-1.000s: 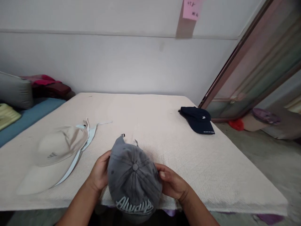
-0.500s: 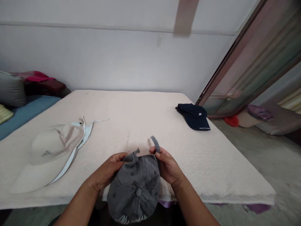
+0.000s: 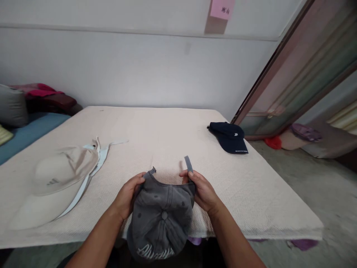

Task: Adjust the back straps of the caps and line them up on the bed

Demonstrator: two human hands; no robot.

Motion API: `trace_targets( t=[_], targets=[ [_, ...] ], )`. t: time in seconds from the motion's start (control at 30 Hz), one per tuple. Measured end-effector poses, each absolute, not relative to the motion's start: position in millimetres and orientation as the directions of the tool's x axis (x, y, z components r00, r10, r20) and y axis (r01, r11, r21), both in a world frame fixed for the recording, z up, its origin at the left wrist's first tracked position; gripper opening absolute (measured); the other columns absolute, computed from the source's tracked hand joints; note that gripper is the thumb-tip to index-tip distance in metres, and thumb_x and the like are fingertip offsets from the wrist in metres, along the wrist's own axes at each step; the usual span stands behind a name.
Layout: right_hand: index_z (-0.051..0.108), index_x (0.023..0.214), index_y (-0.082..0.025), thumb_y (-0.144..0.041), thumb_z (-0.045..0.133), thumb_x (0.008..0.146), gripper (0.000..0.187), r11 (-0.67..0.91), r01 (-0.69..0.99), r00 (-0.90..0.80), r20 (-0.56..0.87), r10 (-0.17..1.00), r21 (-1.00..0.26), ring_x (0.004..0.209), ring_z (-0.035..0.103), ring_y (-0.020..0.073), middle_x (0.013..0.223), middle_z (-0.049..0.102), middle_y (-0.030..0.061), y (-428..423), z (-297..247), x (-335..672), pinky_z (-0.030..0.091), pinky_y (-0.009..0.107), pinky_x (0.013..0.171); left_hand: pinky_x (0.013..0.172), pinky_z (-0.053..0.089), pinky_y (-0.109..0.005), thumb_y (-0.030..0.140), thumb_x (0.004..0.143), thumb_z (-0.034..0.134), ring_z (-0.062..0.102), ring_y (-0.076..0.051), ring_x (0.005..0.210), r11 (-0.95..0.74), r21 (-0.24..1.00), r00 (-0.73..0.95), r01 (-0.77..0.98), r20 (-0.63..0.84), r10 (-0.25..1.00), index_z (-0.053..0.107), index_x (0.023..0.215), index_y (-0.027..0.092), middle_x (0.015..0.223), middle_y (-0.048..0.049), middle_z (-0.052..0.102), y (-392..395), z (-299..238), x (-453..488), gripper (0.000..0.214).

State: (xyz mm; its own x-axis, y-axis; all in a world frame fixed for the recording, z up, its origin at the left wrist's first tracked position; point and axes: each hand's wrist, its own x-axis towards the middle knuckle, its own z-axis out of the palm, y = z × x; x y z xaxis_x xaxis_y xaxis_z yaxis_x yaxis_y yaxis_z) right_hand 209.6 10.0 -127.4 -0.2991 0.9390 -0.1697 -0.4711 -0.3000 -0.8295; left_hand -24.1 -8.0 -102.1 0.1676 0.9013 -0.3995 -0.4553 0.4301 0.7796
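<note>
A grey washed cap point(image 3: 161, 219) with pale lettering on its front lies over the near edge of the cloth-covered table point(image 3: 173, 137), brim toward me. My left hand point(image 3: 128, 195) pinches the left end of its back strap, where a small buckle sticks up. My right hand point(image 3: 202, 190) pinches the right strap end, which stands upright between the fingers. The two strap ends are apart, leaving the back opening of the cap spread wide.
A beige wide-brimmed hat point(image 3: 55, 182) with pale blue ties lies on the left of the table. A navy cap point(image 3: 230, 137) sits at the far right edge. Cushions and red fabric point(image 3: 41, 97) lie at the left; a leaning framed panel point(image 3: 295, 78) stands at the right.
The cap slid toward me off the table edge, and both hands moved from its sides to its back strap ends. The strap ends have since spread further apart.
</note>
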Motion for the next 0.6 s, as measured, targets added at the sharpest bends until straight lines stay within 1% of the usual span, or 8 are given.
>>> trace_targets(
  t=[0.1,0.17,0.23,0.27,0.33,0.43,0.5,0.6],
  targets=[
    [0.067,0.089,-0.015,-0.038,0.064,0.081,0.024,-0.296,-0.471,-0.287,-0.173,0.942,-0.831,0.066,0.056,0.0139,0.074,0.061,0.0038,13,-126,211,0.042,0.025,0.060,0.063,0.049,-0.026,0.031,0.072,0.069,0.064,-0.018,0.066,0.429,0.823,0.135,-0.372,-0.409,0.903,0.070,0.086,0.015,0.078,-0.0060,0.072,-7,-102,-19,0.021],
    [0.066,0.088,-0.015,-0.033,0.066,0.078,0.020,-0.269,-0.498,-0.234,-0.171,0.957,-0.824,0.072,0.059,0.0165,0.078,0.064,0.0055,16,-126,212,0.045,0.028,0.066,0.063,0.048,-0.026,0.029,0.069,0.073,0.065,-0.018,0.066,0.433,0.840,0.144,-0.326,-0.409,0.901,0.071,0.086,0.016,0.077,-0.0057,0.072,-7,-105,-16,0.022],
    [0.065,0.088,-0.015,-0.026,0.068,0.074,0.018,-0.232,-0.540,-0.174,-0.163,0.971,-0.809,0.067,0.059,0.0146,0.075,0.064,0.0039,19,-126,214,0.044,0.028,0.064,0.065,0.049,-0.026,0.026,0.068,0.074,0.065,-0.018,0.068,0.431,0.847,0.157,-0.313,-0.401,0.902,0.071,0.090,0.016,0.080,-0.0054,0.072,-6,-110,-14,0.024],
    [0.065,0.089,-0.015,-0.023,0.068,0.073,0.018,-0.224,-0.560,-0.160,-0.161,0.974,-0.797,0.060,0.056,0.0119,0.072,0.062,0.0021,20,-125,214,0.043,0.026,0.059,0.065,0.049,-0.026,0.024,0.067,0.074,0.066,-0.018,0.068,0.427,0.851,0.162,-0.307,-0.396,0.904,0.071,0.092,0.017,0.081,-0.0054,0.073,-5,-113,-13,0.026],
    [0.063,0.089,-0.016,-0.022,0.067,0.072,0.018,-0.231,-0.583,-0.172,-0.160,0.972,-0.779,0.047,0.045,0.0066,0.064,0.058,-0.0014,22,-125,213,0.034,0.021,0.048,0.066,0.049,-0.026,0.023,0.068,0.073,0.066,-0.018,0.070,0.426,0.856,0.180,-0.294,-0.388,0.904,0.070,0.096,0.018,0.084,-0.0056,0.073,-5,-118,-12,0.029],
    [0.060,0.085,-0.016,-0.027,0.066,0.075,0.016,-0.291,-0.532,-0.233,-0.193,0.953,-0.795,0.039,0.031,0.0030,0.056,0.050,-0.0053,20,-124,206,0.021,0.019,0.040,0.068,0.048,-0.026,0.023,0.069,0.072,0.065,-0.017,0.071,0.429,0.859,0.229,-0.280,-0.374,0.899,0.071,0.096,0.017,0.085,-0.0058,0.073,-4,-121,-7,0.027],
    [0.058,0.083,-0.016,-0.030,0.068,0.075,0.018,-0.333,-0.458,-0.278,-0.224,0.934,-0.824,0.038,0.028,0.0026,0.053,0.046,-0.0069,18,-123,198,0.017,0.018,0.039,0.068,0.048,-0.026,0.025,0.070,0.072,0.064,-0.017,0.070,0.428,0.860,0.243,-0.278,-0.369,0.897,0.072,0.091,0.017,0.083,-0.0052,0.072,-5,-121,-2,0.023],
    [0.057,0.082,-0.016,-0.034,0.070,0.073,0.024,-0.363,-0.345,-0.342,-0.245,0.907,-0.865,0.037,0.028,0.0028,0.053,0.045,-0.0078,16,-124,186,0.016,0.018,0.037,0.068,0.047,-0.026,0.029,0.071,0.072,0.063,-0.017,0.069,0.421,0.869,0.246,-0.260,-0.362,0.899,0.072,0.085,0.017,0.077,-0.0043,0.070,-6,-119,4,0.018]
  ],
)
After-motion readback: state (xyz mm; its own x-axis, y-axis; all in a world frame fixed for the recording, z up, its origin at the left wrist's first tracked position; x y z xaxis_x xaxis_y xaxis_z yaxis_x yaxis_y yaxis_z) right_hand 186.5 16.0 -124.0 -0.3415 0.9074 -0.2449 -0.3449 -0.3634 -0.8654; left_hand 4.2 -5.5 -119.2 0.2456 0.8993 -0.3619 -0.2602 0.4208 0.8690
